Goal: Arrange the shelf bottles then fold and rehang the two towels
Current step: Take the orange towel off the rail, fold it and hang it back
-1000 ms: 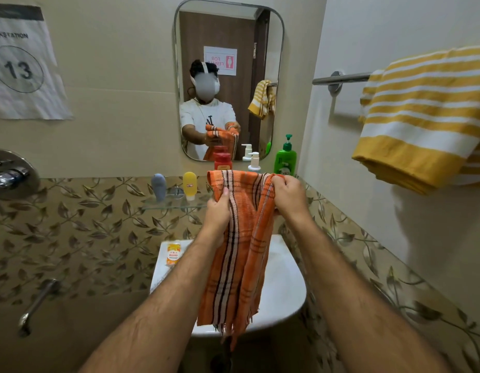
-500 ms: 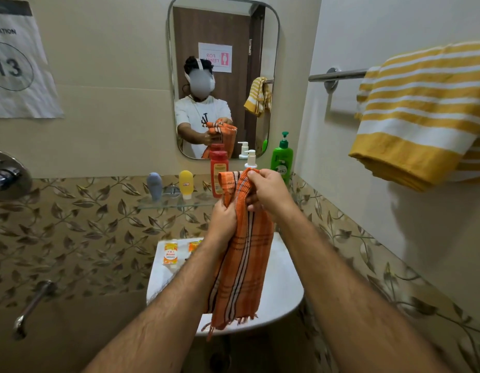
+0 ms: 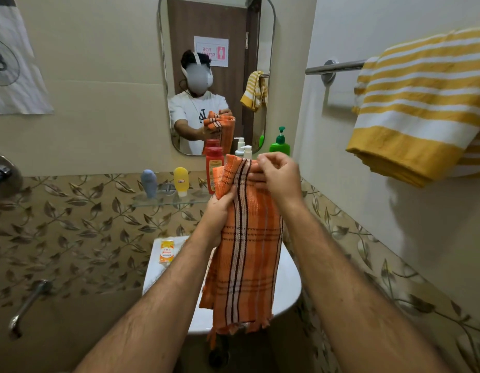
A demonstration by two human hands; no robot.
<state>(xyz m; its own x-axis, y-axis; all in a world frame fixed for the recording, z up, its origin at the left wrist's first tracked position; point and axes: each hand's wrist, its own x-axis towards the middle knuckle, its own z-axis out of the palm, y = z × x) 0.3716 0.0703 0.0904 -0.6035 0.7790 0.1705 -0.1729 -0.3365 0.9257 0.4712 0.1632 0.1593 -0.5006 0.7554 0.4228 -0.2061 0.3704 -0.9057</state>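
Item: orange towel (image 3: 247, 246), mid-fold, above the sink (image 3: 287, 286).
I see its long axis vertical; left hand (image 3: 220, 211) grips its upper edge, right hand (image 3: 279, 176) pinches the top. Rail (image 3: 338, 67) lies up-right of the sink, nearer my right hand.

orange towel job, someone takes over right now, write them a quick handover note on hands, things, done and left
Left hand: grips the orange towel near its top, above the sink.
Right hand: fingers curled at the towel's top edge; a pinch cannot be confirmed.
Yellow striped towel: folded, hanging on the towel bar.
Bottles: blue tube, yellow tube, red bottle, white pump bottle and green pump bottle stand in a row on the glass shelf.
Left: finish folding the orange towel, hang it on the bar.
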